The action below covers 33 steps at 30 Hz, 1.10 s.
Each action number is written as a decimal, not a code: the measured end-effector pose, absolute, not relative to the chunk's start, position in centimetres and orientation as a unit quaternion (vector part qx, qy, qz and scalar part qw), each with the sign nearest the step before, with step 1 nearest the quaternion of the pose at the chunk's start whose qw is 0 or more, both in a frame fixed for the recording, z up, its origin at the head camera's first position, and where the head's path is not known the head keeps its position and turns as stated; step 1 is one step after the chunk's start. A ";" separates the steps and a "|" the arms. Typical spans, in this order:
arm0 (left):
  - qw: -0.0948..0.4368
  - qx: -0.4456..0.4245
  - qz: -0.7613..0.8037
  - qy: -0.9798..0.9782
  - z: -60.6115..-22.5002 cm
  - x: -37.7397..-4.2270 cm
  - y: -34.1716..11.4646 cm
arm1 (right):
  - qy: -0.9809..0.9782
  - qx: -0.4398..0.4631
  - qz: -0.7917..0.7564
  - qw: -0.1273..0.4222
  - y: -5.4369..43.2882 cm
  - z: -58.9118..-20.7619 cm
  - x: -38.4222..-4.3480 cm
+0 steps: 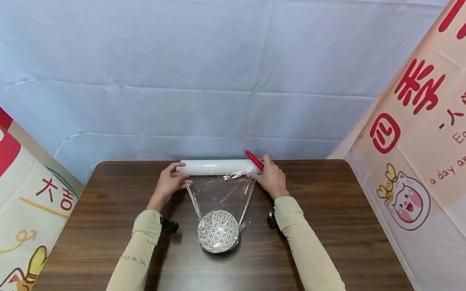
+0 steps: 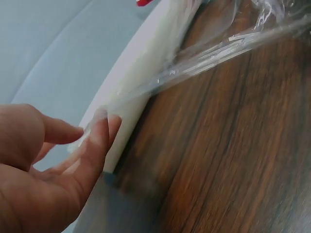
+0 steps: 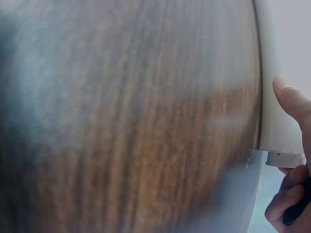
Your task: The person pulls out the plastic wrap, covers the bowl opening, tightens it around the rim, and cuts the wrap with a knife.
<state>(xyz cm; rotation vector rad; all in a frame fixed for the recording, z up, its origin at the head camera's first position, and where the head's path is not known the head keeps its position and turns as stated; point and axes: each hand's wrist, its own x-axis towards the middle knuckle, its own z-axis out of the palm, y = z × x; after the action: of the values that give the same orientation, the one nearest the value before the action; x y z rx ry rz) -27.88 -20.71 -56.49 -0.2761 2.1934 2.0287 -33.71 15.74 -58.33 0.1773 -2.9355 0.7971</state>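
A white roll of cling film (image 1: 210,167) lies across the far side of the table. Clear film (image 1: 222,193) runs from it toward me and over a patterned bowl (image 1: 218,231). At the roll's left end my left hand (image 1: 170,181) holds it, thumb and fingers on either side; the film's gathered edge meets the fingertips in the left wrist view. My right hand (image 1: 272,177) is at the other end, its thumb against the roll. It also grips a long red tool (image 1: 254,160), whose dark part (image 3: 297,206) shows among the curled fingers in the right wrist view. The tool's kind is unclear.
The brown wooden table (image 1: 332,246) has its far edge just behind the roll. A pale cloth backdrop (image 1: 181,67) hangs behind it, and printed banners (image 1: 432,149) stand at both sides. Dark wrist cameras (image 1: 169,226) sit below both hands.
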 end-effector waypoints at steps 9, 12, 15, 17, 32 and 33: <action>0.118 -0.075 0.683 0.717 -57.2 -28.9 -21.3 | -0.963 0.053 0.259 0.042 15.6 -58.3 -33.6; 0.122 -0.066 0.680 0.720 -57.4 -29.2 -21.2 | -0.963 0.056 0.262 0.043 15.6 -58.3 -33.6; 0.127 -0.058 0.682 0.718 -57.4 -29.4 -21.1 | -0.963 0.057 0.260 0.043 15.6 -58.4 -33.6; 0.137 -0.048 0.677 0.721 -57.4 -29.4 -21.2 | -0.964 0.057 0.257 0.045 15.6 -58.4 -33.5; 0.232 0.000 0.718 0.656 -56.7 -29.7 -22.7 | -0.962 0.106 0.249 0.033 17.3 -57.5 -33.8; 0.238 0.002 0.721 0.651 -56.5 -29.8 -22.8 | -0.962 0.107 0.249 0.031 17.3 -57.3 -33.9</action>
<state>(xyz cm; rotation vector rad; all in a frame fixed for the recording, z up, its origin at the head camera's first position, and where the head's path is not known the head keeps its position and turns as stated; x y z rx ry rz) -29.78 -22.78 -56.55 0.0049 1.7819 1.9752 -33.87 17.31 -57.32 0.3287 -2.9639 0.7668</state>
